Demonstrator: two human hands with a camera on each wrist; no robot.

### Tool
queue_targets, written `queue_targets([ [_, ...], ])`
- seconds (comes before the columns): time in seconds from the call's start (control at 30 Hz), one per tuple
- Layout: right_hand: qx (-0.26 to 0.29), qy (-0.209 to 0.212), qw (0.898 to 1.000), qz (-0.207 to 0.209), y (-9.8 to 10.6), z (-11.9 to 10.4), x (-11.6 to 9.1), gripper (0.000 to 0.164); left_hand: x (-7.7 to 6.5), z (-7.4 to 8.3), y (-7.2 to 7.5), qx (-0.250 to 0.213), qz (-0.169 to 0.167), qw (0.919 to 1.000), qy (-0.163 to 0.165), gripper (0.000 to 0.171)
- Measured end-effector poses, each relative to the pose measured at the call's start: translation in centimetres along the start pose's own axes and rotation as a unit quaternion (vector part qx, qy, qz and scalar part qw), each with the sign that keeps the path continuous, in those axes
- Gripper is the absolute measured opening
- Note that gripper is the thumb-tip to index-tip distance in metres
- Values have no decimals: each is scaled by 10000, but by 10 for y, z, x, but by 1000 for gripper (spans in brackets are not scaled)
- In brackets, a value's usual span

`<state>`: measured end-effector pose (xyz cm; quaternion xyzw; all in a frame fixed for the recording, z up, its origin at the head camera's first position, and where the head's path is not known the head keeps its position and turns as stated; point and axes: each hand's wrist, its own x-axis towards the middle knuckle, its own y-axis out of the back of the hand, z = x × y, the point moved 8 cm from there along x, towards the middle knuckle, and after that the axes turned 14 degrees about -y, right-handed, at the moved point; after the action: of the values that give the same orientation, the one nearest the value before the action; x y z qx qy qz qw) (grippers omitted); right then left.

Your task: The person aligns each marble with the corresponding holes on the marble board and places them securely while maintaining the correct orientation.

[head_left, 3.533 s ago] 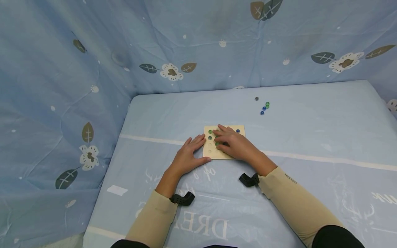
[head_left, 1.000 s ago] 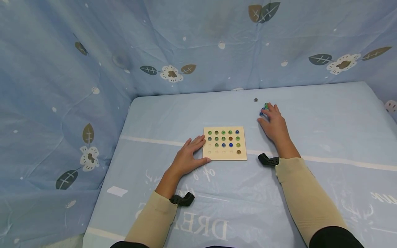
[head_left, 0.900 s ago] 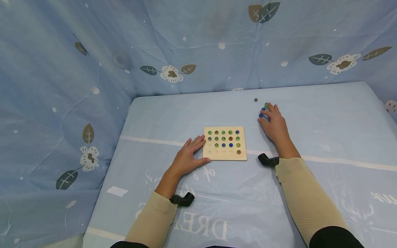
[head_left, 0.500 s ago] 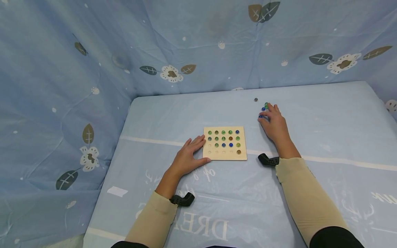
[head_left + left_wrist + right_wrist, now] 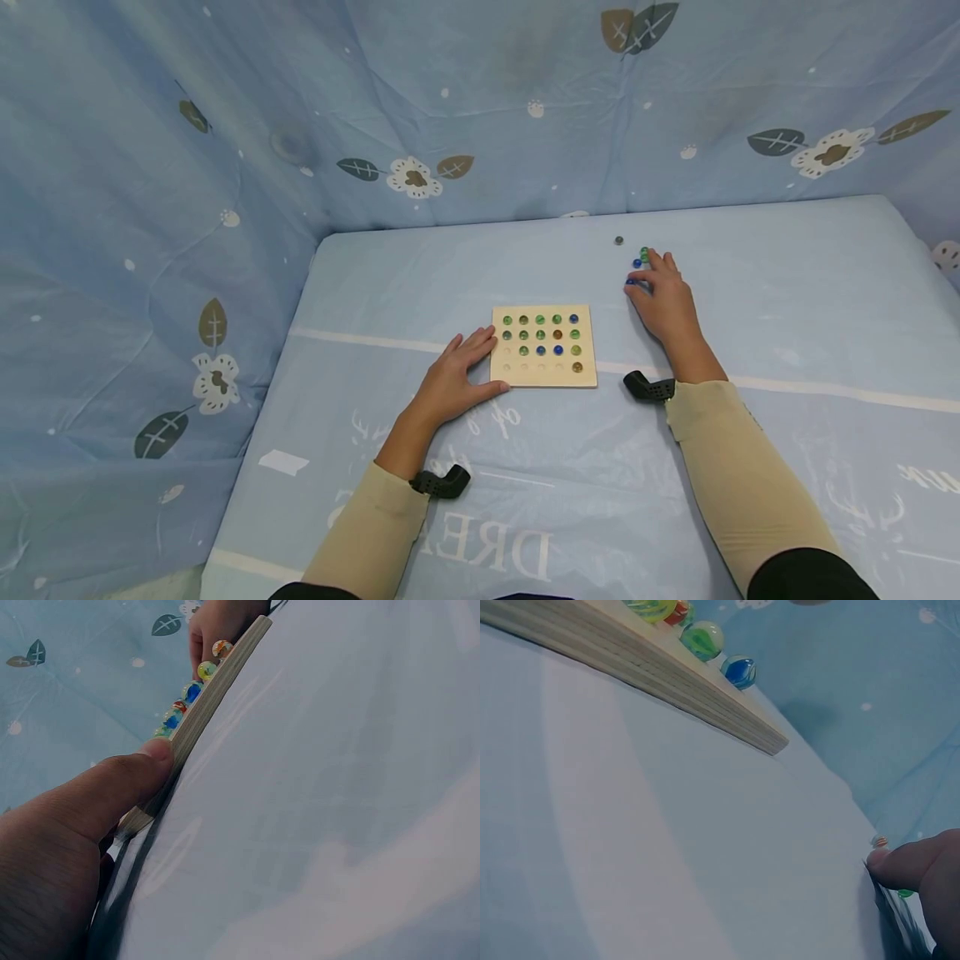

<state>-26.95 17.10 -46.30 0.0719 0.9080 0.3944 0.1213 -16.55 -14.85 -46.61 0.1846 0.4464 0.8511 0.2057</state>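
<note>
In the head view a pale wooden board [image 5: 536,380] lies on the table, with rows of green, blue and brown glass marbles in its hollows. My left hand [image 5: 453,385] rests at its near left corner, fingers outstretched along the left edge. The left thumb [image 5: 154,761] presses the front edge in the left wrist view. Farther right, my right hand [image 5: 666,307] pinches a blue marble [image 5: 630,282] between thumb and index finger, low over the cloth. Another blue marble [image 5: 637,263] and green marbles [image 5: 643,251] lie close to those fingertips.
A dark marble [image 5: 618,241] lies alone near the table's back edge. Blue patterned cloth [image 5: 517,158] hangs behind and to the left. The table [image 5: 720,467] wears a pale blue printed cover, with a white patch [image 5: 283,462] at left.
My right hand has gone from the board to the loose marbles at the back right. There it has drawn one blue marble nearer and pinched it. The left hand has stayed put.
</note>
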Motion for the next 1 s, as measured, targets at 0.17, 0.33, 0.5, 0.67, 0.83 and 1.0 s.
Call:
queue_targets([
  [0.17, 41, -36, 10000, -11, 0, 0, 0, 37, 0, -1, -1, -18, 2, 10000, 32, 83],
  [0.33, 70, -14, 10000, 23, 1, 0, 0, 37, 0, -1, -1, -32, 9, 10000, 25, 84],
  [0.5, 130, 115, 9998, 130, 3, -3, -1, 36, 0, 0, 0, -12, -17, 10000, 2, 85],
  [0.67, 297, 400, 9982, 333, 6, -11, -6, 32, 1, 0, 1, 0, -5, 10000, -6, 84],
  [0.83, 478, 523, 9967, 396, 5, -20, -11, 29, 1, 0, 1, -20, -9, 10000, 12, 84],
  [1.0, 536, 536, 9967, 275, 0, -28, -15, 29, 0, -1, 0, -19, -33, 10000, 25, 84],
])
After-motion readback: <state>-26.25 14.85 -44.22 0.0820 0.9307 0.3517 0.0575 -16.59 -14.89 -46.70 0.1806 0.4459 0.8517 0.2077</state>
